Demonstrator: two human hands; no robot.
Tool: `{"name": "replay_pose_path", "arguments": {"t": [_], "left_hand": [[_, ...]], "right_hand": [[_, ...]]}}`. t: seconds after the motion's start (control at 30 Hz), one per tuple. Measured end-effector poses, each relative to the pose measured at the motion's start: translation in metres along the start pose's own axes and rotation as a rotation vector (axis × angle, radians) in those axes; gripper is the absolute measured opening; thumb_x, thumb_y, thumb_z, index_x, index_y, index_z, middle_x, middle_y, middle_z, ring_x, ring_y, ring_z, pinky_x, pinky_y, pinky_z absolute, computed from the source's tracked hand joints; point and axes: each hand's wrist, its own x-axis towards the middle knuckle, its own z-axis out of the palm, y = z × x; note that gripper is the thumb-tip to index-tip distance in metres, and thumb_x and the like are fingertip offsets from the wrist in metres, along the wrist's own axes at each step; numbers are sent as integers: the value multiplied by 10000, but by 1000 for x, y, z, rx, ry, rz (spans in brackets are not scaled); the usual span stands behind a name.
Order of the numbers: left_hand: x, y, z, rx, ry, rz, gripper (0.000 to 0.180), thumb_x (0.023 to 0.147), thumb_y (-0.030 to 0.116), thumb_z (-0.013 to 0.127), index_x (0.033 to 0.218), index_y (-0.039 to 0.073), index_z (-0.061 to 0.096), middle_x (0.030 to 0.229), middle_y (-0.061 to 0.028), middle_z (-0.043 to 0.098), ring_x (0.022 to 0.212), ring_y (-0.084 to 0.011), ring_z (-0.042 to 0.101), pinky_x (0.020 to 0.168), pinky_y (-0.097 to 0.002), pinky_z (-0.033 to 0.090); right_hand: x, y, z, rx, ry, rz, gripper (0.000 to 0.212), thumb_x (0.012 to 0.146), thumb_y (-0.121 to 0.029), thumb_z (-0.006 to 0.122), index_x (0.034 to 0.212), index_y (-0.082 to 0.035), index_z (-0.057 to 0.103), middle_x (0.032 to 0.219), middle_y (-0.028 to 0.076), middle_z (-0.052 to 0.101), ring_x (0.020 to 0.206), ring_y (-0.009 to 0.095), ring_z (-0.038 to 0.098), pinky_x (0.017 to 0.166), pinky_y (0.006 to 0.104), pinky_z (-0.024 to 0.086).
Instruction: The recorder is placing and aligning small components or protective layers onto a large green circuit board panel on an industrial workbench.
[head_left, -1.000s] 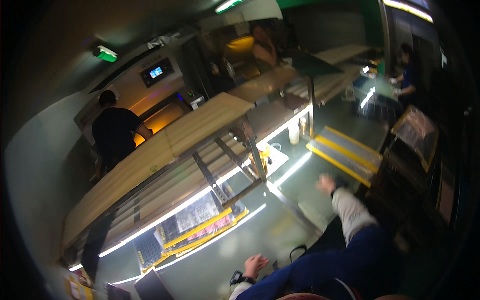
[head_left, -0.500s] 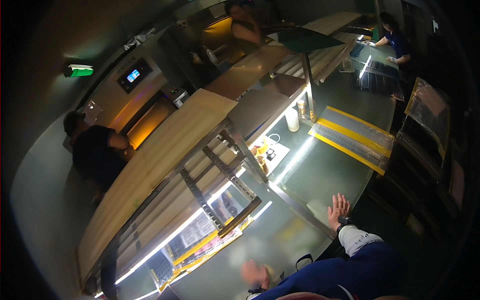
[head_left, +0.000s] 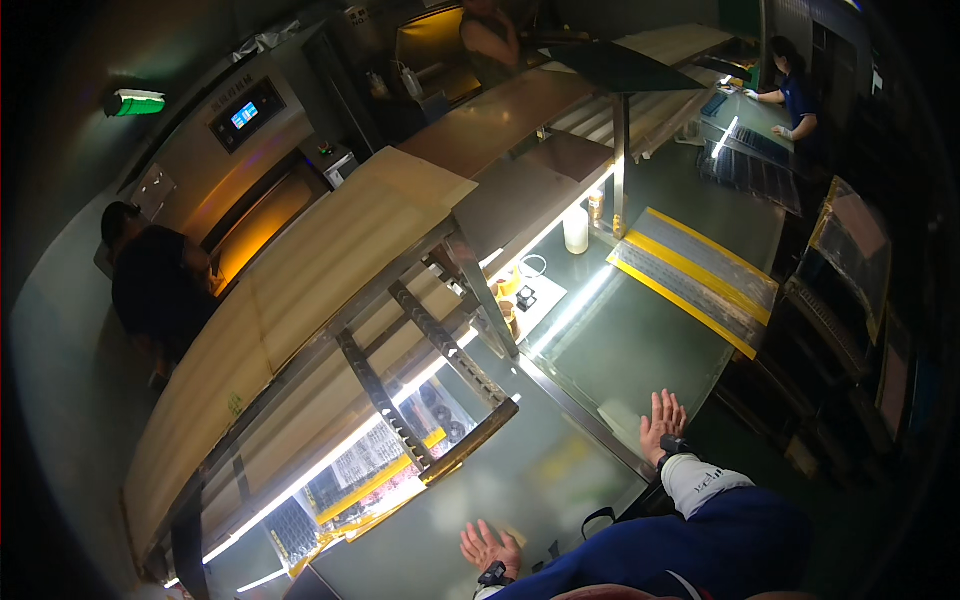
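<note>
My left hand (head_left: 490, 547) lies on the glossy grey-green tabletop (head_left: 470, 500) at the lower middle, fingers spread and holding nothing. Farther right, my right hand (head_left: 661, 420) rests palm down by the near edge of the adjoining worktop (head_left: 660, 340), its fingers stretched out. A metal strip (head_left: 590, 420) runs between the two surfaces, just left of my right hand. Both wrists carry a dark band. Beyond my right hand lies a grey sheet with yellow borders (head_left: 695, 283). Printed sheets with yellow strips (head_left: 365, 475) lie under the shelf, left of my left hand.
A long wooden-topped shelf (head_left: 300, 290) on metal posts stands over the tables, with lit tubes beneath. Under it are a white bottle (head_left: 576, 230) and tape rolls (head_left: 508, 285). Co-workers stand at left (head_left: 160, 280), back middle (head_left: 490, 50) and back right (head_left: 795, 100). Framed panels (head_left: 850, 240) stand at right.
My left hand, blurred before, now shows sharply with spread fingers, slightly farther left. The view has shifted a little; my right hand stays flat at the worktop's edge.
</note>
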Motion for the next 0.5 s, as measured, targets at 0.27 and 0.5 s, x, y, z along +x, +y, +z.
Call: {"name": "replay_pose_path", "arguments": {"t": [0.27, 0.5], "left_hand": [[1, 2, -3, 2, 20, 29, 716, 967, 424, 577, 1571, 68, 433, 1638, -255, 346, 1554, -459, 224, 1262, -622, 141], [-2, 5, -6, 31, 77, 53, 690, 955, 385, 623, 1544, 60, 467, 1622, -238, 367, 1530, -454, 269, 1246, -616, 196]], "right_hand": [[1, 3, -1, 23, 1, 1, 722, 959, -314, 663, 1592, -116, 378, 1665, 161, 328, 1548, 379, 289, 1258, 602, 220], [-2, 4, 4, 63, 53, -7, 681, 958, -291, 658, 1567, -101, 419, 1643, 177, 368, 1525, 399, 314, 1245, 594, 233]]}}
